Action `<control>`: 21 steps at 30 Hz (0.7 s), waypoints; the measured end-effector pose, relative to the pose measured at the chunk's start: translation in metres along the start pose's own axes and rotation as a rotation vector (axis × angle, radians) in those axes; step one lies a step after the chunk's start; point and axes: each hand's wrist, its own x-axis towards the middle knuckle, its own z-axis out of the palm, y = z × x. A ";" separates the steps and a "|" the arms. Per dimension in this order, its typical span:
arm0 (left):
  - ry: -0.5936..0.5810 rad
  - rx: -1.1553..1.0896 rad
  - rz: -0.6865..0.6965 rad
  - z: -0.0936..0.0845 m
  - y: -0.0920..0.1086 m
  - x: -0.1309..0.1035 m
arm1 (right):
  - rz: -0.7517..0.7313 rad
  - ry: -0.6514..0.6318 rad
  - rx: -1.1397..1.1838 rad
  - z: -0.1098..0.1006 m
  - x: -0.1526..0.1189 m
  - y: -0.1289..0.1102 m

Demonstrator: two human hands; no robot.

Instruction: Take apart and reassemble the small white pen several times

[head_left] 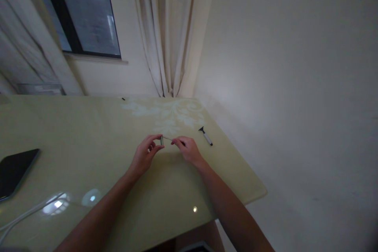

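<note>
My left hand (145, 152) pinches a small, narrow, upright piece (162, 140) between thumb and fingertips. It looks dark with a pale, greenish edge, and its exact kind is too small to make out. From the right, my right hand (187, 149) grips a thin, light-coloured stick-like tool (167, 138) with a dark part showing by the fingers. The tool's tip points at the upper end of the small piece; whether they touch I cannot tell. To the right of my right hand lies a razor (207, 138) with a black head and grey handle.
Both hands are over a glossy pale table (230, 173). A dark tablet-like device (17, 171) lies at the left edge, with white cables (32, 209) in front. A tiny black item (123, 99) sits at the far edge. Curtains (165, 27) and a wall stand behind.
</note>
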 end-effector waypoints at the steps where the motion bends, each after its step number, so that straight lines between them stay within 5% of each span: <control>1: -0.003 0.002 0.001 0.000 0.000 0.000 | -0.002 -0.004 0.007 0.000 0.000 0.000; 14: -0.004 0.009 0.009 -0.001 -0.003 -0.001 | 0.032 0.053 0.010 0.001 0.001 0.000; 18: 0.003 0.015 0.015 -0.001 -0.003 -0.001 | -0.003 -0.041 0.050 0.002 0.000 0.002; 21: 0.000 0.012 0.022 -0.001 -0.003 -0.001 | 0.017 0.034 0.022 0.003 0.001 0.002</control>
